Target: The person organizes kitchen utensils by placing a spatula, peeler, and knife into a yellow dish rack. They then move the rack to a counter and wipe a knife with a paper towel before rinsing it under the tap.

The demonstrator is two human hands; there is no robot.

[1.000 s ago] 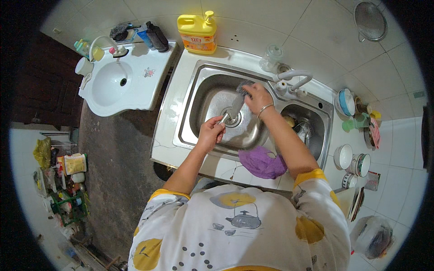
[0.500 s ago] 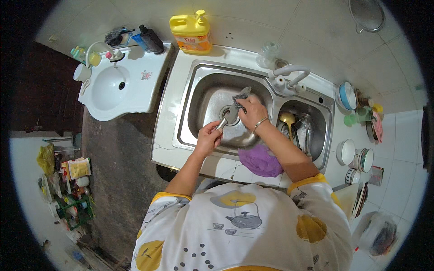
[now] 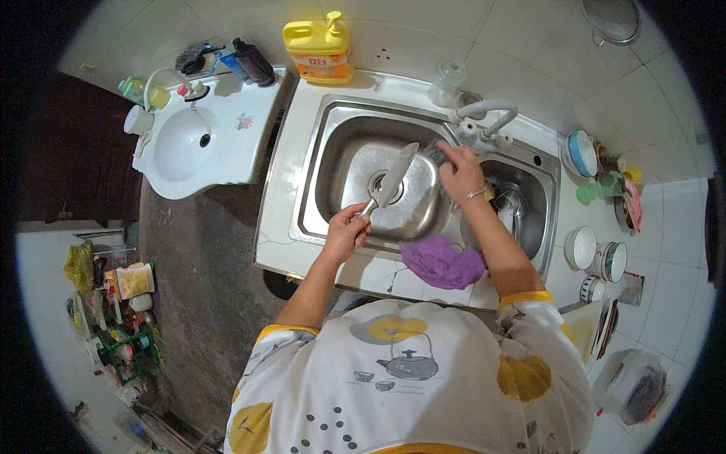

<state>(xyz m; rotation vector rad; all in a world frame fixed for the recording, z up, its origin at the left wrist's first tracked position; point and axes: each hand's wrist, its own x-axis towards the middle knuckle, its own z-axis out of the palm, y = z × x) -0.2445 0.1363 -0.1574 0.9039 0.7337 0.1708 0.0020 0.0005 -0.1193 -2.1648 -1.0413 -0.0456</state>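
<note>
My left hand (image 3: 347,231) is closed around the handle of a kitchen knife (image 3: 398,175). Its broad pale blade slants up and to the right over the drain of the large steel basin (image 3: 340,170). At the divider between the two basins, my right hand (image 3: 461,175) has its fingers around a grey wire scrubber (image 3: 435,153), partly smeared by motion and apart from the blade. A bracelet circles the right wrist. Below the right forearm's inner side, a purple cloth (image 3: 442,262) lies bunched on the sink's front edge.
Metal utensils (image 3: 510,204) lie in the small right basin, partly behind my forearm. A white faucet (image 3: 488,121) rises behind the divider, beside a glass jar (image 3: 448,82). A yellow pump jug (image 3: 318,53) stands at the back. Bowls (image 3: 581,247) line the right counter; a white washbasin (image 3: 178,155) is left.
My right hand has moved right with the scrubber, off the knife blade to the basin divider. The knife stays in my left hand at nearly the same place, its blade now uncovered.
</note>
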